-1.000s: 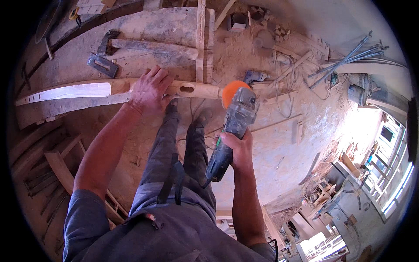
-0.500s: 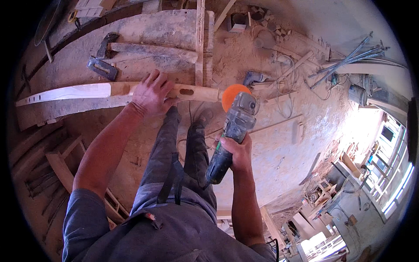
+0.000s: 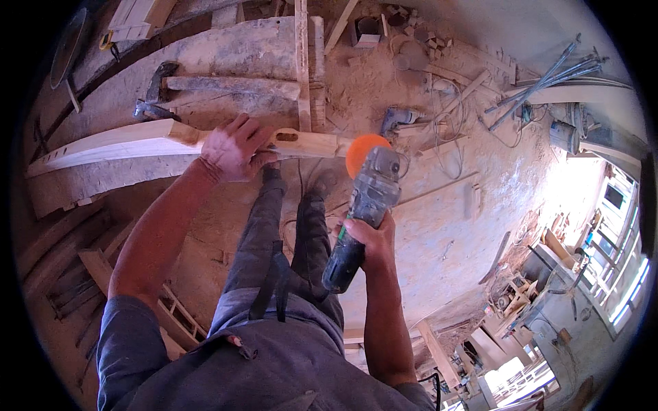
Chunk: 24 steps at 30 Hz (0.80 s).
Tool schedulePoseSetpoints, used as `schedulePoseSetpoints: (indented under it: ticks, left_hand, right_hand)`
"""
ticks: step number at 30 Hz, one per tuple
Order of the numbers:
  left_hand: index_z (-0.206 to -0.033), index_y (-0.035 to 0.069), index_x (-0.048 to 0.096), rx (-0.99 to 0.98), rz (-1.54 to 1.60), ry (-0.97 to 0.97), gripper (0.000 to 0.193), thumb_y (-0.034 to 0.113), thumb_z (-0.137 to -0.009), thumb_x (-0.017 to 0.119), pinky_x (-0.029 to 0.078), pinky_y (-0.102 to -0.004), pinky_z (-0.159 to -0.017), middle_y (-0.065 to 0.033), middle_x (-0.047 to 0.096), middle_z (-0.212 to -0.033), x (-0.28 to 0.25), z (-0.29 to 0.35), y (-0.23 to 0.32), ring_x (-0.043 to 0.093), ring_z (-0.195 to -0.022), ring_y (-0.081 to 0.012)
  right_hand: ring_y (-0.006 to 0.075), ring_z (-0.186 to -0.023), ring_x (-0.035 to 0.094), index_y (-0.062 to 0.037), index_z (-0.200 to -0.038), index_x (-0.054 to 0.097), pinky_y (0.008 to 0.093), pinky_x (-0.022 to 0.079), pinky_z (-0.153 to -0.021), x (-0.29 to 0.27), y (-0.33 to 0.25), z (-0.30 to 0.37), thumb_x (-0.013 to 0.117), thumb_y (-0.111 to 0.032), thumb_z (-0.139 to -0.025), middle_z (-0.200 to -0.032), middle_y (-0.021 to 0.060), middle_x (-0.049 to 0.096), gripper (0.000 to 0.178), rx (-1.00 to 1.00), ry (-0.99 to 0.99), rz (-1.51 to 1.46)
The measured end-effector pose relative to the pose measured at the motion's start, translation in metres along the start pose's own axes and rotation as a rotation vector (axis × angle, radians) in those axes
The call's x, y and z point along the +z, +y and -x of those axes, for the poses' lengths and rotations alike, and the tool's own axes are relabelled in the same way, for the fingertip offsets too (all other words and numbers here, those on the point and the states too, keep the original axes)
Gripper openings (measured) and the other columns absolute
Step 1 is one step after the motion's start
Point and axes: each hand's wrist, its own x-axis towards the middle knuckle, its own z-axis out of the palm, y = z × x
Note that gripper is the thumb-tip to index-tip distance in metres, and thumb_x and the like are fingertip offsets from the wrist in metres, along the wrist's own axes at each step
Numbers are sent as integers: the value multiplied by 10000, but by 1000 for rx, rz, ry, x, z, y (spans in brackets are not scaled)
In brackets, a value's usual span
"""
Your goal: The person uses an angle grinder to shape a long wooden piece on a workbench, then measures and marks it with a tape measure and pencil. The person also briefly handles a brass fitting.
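My left hand (image 3: 236, 148) is closed round a long, curved pale wooden piece (image 3: 123, 145), which lies along the bench's near edge. A slot is cut in the wood to the right of that hand. My right hand (image 3: 372, 241) grips an angle grinder (image 3: 367, 209) by its body, with the tool's head pointing away from me. The grinder's orange sanding disc (image 3: 362, 152) is at the right end of the wood, overlapping it in view; I cannot tell whether they touch. Fingertips of the left hand look slightly blurred.
On the dusty bench (image 3: 226, 44) lie a wooden-handled tool (image 3: 233, 85) with a dark metal head and a dark metal piece (image 3: 152, 111) partly behind the wood. A power drill (image 3: 399, 118), cables and wood strips lie on the floor. Metal rods (image 3: 548, 85) are at the far right.
The wooden piece has turned in my left hand: its holed side face has gone from view and a broader face shows. The grinder stays at the right end, nearly unmoved.
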Motion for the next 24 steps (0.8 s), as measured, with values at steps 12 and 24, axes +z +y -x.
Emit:
schedulePoseSetpoints:
  ticks: [12,24]
  left_hand:
    - [-1170,42,656,38,-12,-7,536,370,-785,832,577,-429,-714,-108,615,-1043,-6,-4,2,651,-931,-302]
    - [-1085,47,644,81,-75,9,507,387,-766,842,572,-420,-689,-99,585,-990,-5,-8,0,639,-891,-293]
  right_hand:
    - [276,-734,720,38,-1204,557,423,636,-689,5,-4,-4,783,-148,-724,-921,167,677,562,2,-6,100]
    - [242,-742,719,16,-1182,591,387,622,-691,-2,25,-5,815,-79,-761,-929,138,698,486,-85,-32,-41]
